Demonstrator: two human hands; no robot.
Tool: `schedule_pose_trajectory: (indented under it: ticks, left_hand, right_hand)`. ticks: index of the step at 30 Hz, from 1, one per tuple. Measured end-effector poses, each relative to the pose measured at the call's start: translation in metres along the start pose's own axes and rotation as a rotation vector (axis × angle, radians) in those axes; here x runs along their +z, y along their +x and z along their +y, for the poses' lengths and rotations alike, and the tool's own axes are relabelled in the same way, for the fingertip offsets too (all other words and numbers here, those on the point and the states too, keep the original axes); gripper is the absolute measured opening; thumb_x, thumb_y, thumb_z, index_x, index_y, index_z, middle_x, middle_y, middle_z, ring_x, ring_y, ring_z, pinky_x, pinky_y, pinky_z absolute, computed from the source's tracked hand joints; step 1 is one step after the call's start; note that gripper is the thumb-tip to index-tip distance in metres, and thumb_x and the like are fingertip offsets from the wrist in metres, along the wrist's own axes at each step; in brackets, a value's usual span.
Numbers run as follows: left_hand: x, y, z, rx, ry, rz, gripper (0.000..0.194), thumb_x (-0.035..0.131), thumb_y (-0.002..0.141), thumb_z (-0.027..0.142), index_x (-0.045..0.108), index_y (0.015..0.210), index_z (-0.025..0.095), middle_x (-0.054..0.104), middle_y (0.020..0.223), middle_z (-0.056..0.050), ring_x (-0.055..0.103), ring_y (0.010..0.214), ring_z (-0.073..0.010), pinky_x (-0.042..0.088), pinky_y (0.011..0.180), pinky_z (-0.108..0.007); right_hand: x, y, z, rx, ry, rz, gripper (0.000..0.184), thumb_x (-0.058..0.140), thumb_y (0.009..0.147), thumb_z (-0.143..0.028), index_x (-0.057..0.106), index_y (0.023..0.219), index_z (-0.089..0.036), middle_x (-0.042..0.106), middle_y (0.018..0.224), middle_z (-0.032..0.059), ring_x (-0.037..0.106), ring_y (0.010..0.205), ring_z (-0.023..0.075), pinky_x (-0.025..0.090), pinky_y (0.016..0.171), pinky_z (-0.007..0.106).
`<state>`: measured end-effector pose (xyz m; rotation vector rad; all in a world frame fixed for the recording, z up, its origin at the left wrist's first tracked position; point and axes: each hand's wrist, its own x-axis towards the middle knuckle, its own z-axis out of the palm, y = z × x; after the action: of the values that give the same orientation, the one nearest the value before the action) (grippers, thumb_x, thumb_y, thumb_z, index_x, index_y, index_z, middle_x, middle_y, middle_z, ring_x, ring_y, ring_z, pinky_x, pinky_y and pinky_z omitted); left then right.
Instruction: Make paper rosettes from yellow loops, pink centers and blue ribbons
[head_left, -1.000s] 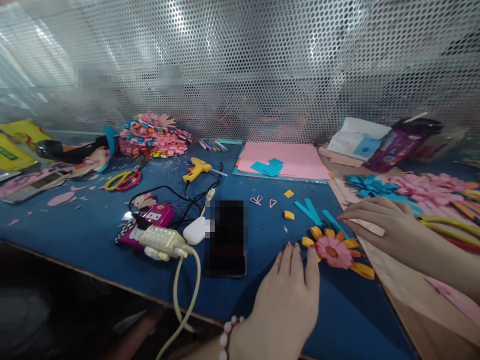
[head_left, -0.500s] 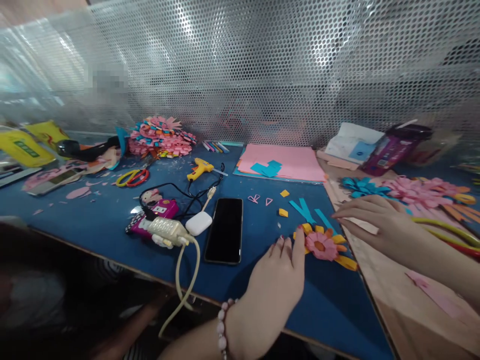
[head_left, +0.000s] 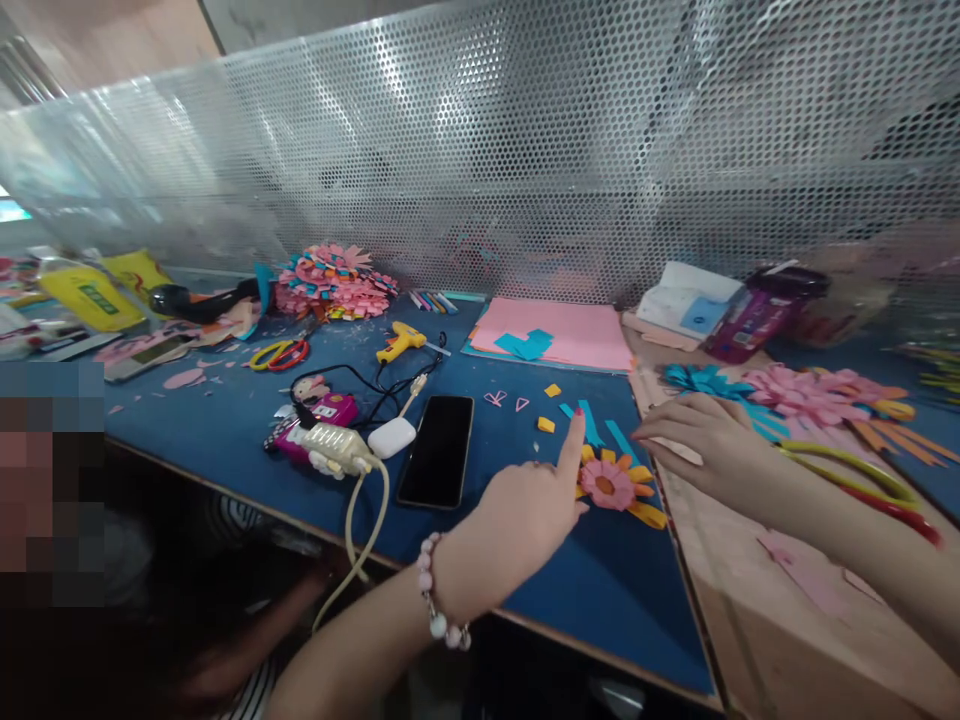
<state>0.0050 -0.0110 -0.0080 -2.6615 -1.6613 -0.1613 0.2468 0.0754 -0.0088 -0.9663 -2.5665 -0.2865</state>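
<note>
The left hand (head_left: 521,525) reaches in from the bottom of the view, its forearm slanting up and to the right and a beaded bracelet (head_left: 425,580) circling the wrist. Its back faces up, the index finger stretched straight ahead while the other fingers fold under, and the thumb sticks out to the right, well apart from the index. Its grip is released, with nothing between index and thumb. The pink and orange paper flower (head_left: 607,484) lies flat on the blue desk (head_left: 615,590), just right of this hand; the index finger overlaps the petals on its left side, and the fingertip appears in line with a pair of crossed blue strips (head_left: 590,425) behind the flower. The right hand (head_left: 718,435) enters from the right edge, forearm level with the work and angled slightly downward to the elbow, back up, fingers close together, gently bent and pointing left. Its fingertips draw together at the border of a tan board (head_left: 694,530), near a single blue strip (head_left: 619,440); from this angle I cannot tell whether its grip is clenched on anything. A tool with yellow and red handles (head_left: 904,490) lies beside that forearm, pink flowers (head_left: 810,395) lie beyond it, and a black phone (head_left: 437,450) rests left of the left hand.
</note>
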Motion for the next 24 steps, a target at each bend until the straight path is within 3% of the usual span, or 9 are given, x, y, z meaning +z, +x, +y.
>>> schedule_pose_trajectory:
  ticks: [2, 4, 6, 8, 13, 18, 21, 24]
  left_hand:
    - [-0.013, 0.007, -0.009, 0.071, -0.018, -0.072, 0.081, 0.051, 0.090, 0.040, 0.002, 0.147, 0.009, 0.068, 0.076, -0.008, 0.065, 0.062, -0.0209, 0.039, 0.048, -0.025]
    - [-0.024, 0.018, -0.018, 0.136, -0.061, -0.110, 0.067, 0.047, 0.091, 0.044, 0.021, 0.143, 0.011, 0.069, 0.086, -0.012, 0.067, 0.074, -0.0244, 0.043, 0.054, -0.027]
    - [-0.031, 0.032, -0.026, 0.163, -0.086, -0.140, 0.051, 0.046, 0.091, 0.044, 0.042, 0.130, 0.012, 0.069, 0.097, -0.014, 0.067, 0.086, -0.0274, 0.046, 0.062, -0.030]
    - [-0.034, 0.048, -0.030, 0.142, -0.084, -0.123, 0.036, 0.046, 0.092, 0.038, 0.053, 0.116, 0.012, 0.068, 0.101, -0.014, 0.066, 0.091, -0.0278, 0.047, 0.068, -0.031]
    - [-0.023, 0.083, -0.031, 0.083, -0.185, -0.035, 0.024, 0.043, 0.093, 0.030, 0.059, 0.105, 0.015, 0.069, 0.100, -0.010, 0.065, 0.092, -0.0238, 0.048, 0.072, -0.030]
    - [0.000, 0.098, -0.037, 0.118, -0.355, 0.055, 0.025, 0.042, 0.093, 0.024, 0.064, 0.101, 0.016, 0.068, 0.103, -0.008, 0.063, 0.095, -0.0189, 0.045, 0.084, -0.028]
    - [0.006, 0.096, -0.044, 0.204, -0.470, 0.034, 0.024, 0.045, 0.092, 0.024, 0.066, 0.099, 0.016, 0.069, 0.099, -0.006, 0.063, 0.089, -0.0177, 0.045, 0.080, -0.026]
    - [0.005, 0.092, -0.051, 0.228, -0.601, -0.063, 0.022, 0.051, 0.089, 0.026, 0.065, 0.102, 0.016, 0.069, 0.099, -0.006, 0.063, 0.087, -0.0167, 0.046, 0.078, -0.025]
  right_hand:
    - [-0.001, 0.005, 0.005, 0.000, -0.003, -0.045, 0.030, 0.040, 0.093, -0.037, 0.068, 0.088, -0.026, 0.067, 0.095, 0.0043, 0.054, 0.095, 0.0250, 0.032, 0.083, 0.041]
    - [-0.003, 0.010, 0.009, 0.005, -0.004, -0.099, 0.032, 0.038, 0.093, -0.038, 0.068, 0.088, -0.026, 0.067, 0.096, 0.0042, 0.054, 0.095, 0.0251, 0.033, 0.082, 0.041]
    - [-0.004, 0.016, 0.011, 0.004, 0.002, -0.147, 0.033, 0.038, 0.093, -0.039, 0.068, 0.089, -0.026, 0.067, 0.097, 0.0045, 0.054, 0.098, 0.0256, 0.033, 0.084, 0.041]
    - [-0.005, 0.019, 0.011, -0.009, 0.015, -0.182, 0.032, 0.038, 0.093, -0.038, 0.067, 0.091, -0.026, 0.066, 0.099, 0.0048, 0.053, 0.101, 0.0258, 0.033, 0.086, 0.042]
    - [-0.009, 0.014, 0.010, -0.021, 0.063, -0.258, 0.028, 0.040, 0.093, -0.031, 0.066, 0.095, -0.022, 0.066, 0.097, 0.0067, 0.056, 0.096, 0.0245, 0.034, 0.087, 0.042]
    - [-0.008, 0.010, 0.011, -0.017, 0.153, -0.338, 0.026, 0.041, 0.093, -0.025, 0.066, 0.096, -0.018, 0.065, 0.097, 0.0085, 0.056, 0.095, 0.0239, 0.038, 0.083, 0.039]
    - [-0.001, 0.011, 0.009, -0.045, 0.196, -0.308, 0.026, 0.041, 0.093, -0.022, 0.066, 0.095, -0.018, 0.064, 0.094, 0.0082, 0.055, 0.093, 0.0220, 0.039, 0.083, 0.037]
    - [0.007, 0.010, 0.004, -0.049, 0.213, -0.253, 0.024, 0.043, 0.092, -0.020, 0.066, 0.095, -0.019, 0.064, 0.093, 0.0077, 0.054, 0.094, 0.0216, 0.038, 0.085, 0.038]
